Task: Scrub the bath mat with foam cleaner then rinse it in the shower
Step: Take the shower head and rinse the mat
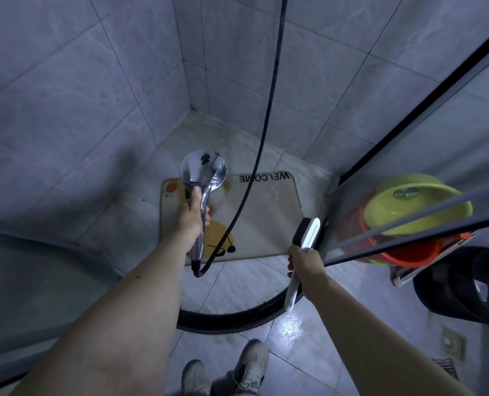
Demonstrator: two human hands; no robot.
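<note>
A beige bath mat (pixel 266 221) printed with WELCOME and a yellow cartoon figure lies flat on the shower floor in the tiled corner. My left hand (pixel 190 215) grips the handle of a chrome shower head (pixel 203 172), held above the mat's left part. Its black hose (pixel 263 132) runs up out of view. My right hand (pixel 304 262) grips the white handle of a scrub brush (pixel 306 232), whose black bristle head points up over the mat's right front corner.
A black curved threshold (pixel 231 320) rims the shower. Glass door panels with black frames (pixel 409 115) stand at right. Behind them sit a green basin (pixel 417 204) on a red bucket (pixel 403 255) and a black bin (pixel 463 287). My shoes (pixel 251 367) stand outside.
</note>
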